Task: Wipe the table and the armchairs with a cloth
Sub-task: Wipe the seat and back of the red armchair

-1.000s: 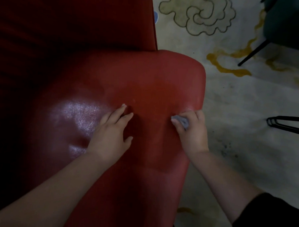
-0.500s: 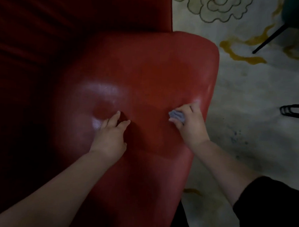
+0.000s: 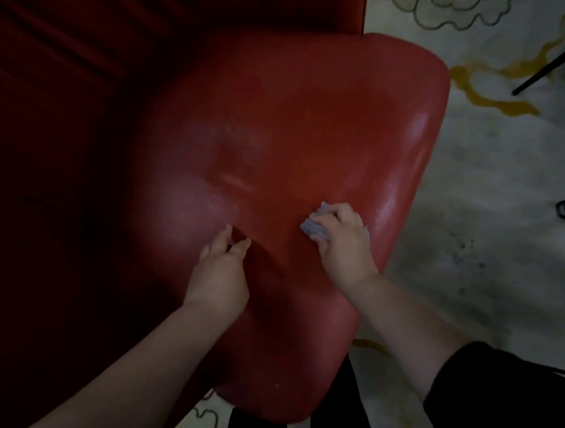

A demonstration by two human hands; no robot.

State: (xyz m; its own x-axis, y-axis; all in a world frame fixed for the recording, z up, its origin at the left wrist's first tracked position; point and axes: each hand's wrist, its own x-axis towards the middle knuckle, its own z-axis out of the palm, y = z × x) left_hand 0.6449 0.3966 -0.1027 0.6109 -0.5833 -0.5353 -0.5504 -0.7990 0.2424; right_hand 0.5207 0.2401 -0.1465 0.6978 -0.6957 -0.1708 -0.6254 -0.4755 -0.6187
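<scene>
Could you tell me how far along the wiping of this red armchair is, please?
Done: cannot be judged; the seat shows sheen but no clear wiped area. In hand: the right hand presses the cloth on the seat near its right edge, the left hand resting beside it. Left: the dark backrest; no table in view.

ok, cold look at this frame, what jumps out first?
The glossy red seat cushion fills the middle of the view, with dark red upholstery to its left. The right hand presses a crumpled grey cloth onto the cushion near its right edge, while the left hand rests bare on it. A pale rug with swirl patterns lies to the right.
</scene>
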